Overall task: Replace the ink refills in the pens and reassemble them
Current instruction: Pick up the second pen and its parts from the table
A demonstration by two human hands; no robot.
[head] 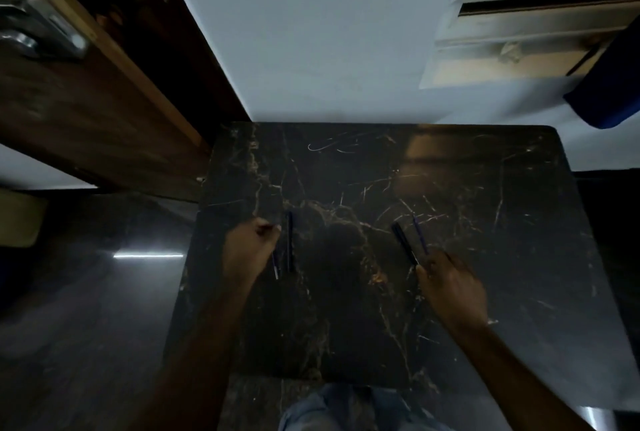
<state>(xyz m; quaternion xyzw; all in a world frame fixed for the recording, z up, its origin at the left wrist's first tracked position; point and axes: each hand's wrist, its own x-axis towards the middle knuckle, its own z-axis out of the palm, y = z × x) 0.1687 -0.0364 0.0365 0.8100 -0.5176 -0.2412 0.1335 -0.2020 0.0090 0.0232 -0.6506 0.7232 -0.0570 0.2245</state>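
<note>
Black marble table (467,274) veined gold and white, dark blue pens (289,240), pale wall (329,32).

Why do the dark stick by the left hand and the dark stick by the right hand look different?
The left pen lies straight, pointing away from the person; the right pen lies slanted. The left pen sits just beside the left hand, apart from its fingers; the right pen's near end reaches the right hand. Both are dark, slim, and lie flat on the marble table.

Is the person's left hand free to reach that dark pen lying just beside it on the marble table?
Probably yes. The dark pen lies in the open on the table, right beside the left hand, with nothing between them. That hand seems to be already on a thinner stick, though.
</note>
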